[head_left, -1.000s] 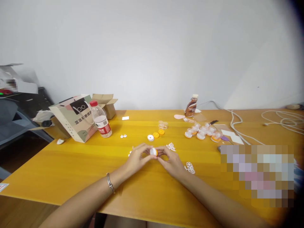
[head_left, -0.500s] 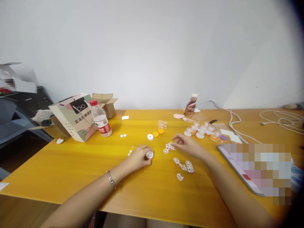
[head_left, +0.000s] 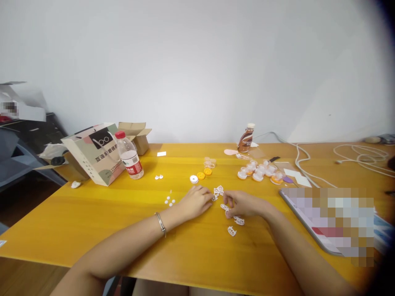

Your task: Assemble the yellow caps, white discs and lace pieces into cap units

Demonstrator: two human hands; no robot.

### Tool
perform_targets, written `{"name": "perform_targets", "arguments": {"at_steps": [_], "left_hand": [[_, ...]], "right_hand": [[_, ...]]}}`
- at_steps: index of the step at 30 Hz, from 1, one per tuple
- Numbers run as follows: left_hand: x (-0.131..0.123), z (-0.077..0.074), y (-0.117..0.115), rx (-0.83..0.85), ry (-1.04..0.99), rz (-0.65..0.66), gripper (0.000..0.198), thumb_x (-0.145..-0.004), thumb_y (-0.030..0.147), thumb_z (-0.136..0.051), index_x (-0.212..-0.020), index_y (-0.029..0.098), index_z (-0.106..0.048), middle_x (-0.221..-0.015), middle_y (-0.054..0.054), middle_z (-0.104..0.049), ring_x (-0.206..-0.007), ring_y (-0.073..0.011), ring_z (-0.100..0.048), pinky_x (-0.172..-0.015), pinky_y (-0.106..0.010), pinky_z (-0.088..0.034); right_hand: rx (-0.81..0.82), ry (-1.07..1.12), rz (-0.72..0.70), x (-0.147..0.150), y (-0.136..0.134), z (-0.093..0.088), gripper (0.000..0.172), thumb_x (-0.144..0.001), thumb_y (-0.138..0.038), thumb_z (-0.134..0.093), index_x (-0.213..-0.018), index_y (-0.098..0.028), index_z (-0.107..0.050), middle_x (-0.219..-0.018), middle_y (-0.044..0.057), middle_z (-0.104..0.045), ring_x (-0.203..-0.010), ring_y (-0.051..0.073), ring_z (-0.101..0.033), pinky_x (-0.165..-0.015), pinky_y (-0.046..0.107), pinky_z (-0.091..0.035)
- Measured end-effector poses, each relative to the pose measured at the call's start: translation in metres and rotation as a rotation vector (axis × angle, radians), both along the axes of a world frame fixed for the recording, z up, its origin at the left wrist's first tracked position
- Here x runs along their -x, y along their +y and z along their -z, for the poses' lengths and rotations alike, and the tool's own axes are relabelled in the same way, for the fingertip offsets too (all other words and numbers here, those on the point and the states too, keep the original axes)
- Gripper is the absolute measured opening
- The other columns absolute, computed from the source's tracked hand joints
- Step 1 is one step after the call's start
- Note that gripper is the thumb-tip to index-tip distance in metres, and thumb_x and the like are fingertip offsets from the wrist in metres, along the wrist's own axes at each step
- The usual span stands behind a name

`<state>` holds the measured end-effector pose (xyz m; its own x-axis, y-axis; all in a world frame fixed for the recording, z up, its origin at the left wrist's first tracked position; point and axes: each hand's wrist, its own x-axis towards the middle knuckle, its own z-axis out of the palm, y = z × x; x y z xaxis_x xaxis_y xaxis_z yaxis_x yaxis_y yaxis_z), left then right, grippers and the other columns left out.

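My left hand (head_left: 197, 202) rests low over the table, palm down with fingers curled. The small white round cup it held earlier is hidden beneath it. Its fingertips reach the near edge of a cluster of white openwork plastic pieces (head_left: 219, 190). Over a second group of these pieces (head_left: 239, 221), my right hand (head_left: 242, 204) has its thumb and fingers bent and apart, partly covering them. One loose openwork piece (head_left: 232, 231) lies nearer to me. Beyond my hands are a white disc (head_left: 194, 179) and two yellow discs (head_left: 200, 176).
Small white discs (head_left: 167, 202) lie left of my left hand. A water bottle (head_left: 131, 158), paper bag (head_left: 92, 154) and cardboard box (head_left: 138, 137) stand at left. Clear-and-orange parts (head_left: 259, 171), a brown drink bottle (head_left: 246, 139), a tablet-like panel (head_left: 296, 209) and white cables (head_left: 304, 156) occupy the right.
My left hand has moved right and turned palm down, hiding the white cup. My right hand has come down toward me, from the far cluster onto the nearer openwork pieces.
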<state>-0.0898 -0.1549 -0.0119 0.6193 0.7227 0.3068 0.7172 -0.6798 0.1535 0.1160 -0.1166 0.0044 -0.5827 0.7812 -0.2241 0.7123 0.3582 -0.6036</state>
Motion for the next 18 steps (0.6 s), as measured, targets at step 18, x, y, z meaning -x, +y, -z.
{"name": "perform_targets", "arguments": {"at_steps": [18], "left_hand": [[0.01,-0.005,-0.007,-0.02,-0.032,-0.251,0.023,-0.085,0.025,-0.039,-0.078,0.016,-0.058,-0.08,-0.006,-0.059,-0.083,-0.0202,-0.051,-0.073,-0.034,-0.03]], "right_hand": [[-0.228,0.274,0.015,0.023,0.008,0.016,0.028,-0.074,-0.038,-0.05,-0.064,-0.016,-0.063,-0.059,-0.001,-0.057,-0.056,0.012,-0.048,-0.051,0.022,-0.035]]}}
